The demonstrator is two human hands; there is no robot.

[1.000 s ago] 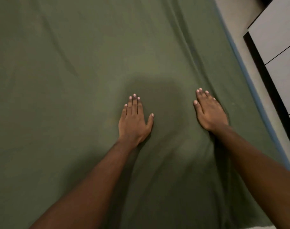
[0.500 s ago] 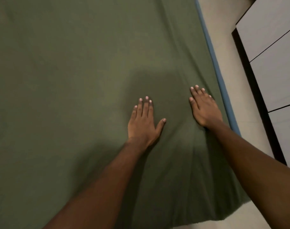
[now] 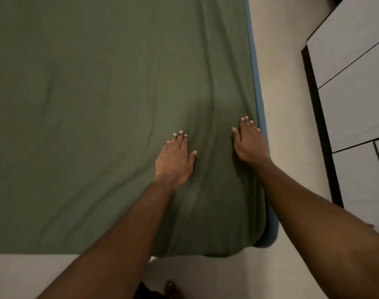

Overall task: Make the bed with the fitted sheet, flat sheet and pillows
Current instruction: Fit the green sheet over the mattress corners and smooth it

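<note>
Under your left hand (image 3: 174, 159) and right hand (image 3: 250, 143), both flat with straight fingers, lies the olive-green cotton sheet (image 3: 98, 104); blue mattress edge (image 3: 256, 93) just beside your right.

Surroundings: floor (image 3: 281, 83), wardrobe (image 3: 356, 83).
Floor pale, plain; wardrobe at right edge, white panels, dark seams, black side trim meeting the floor.
</note>
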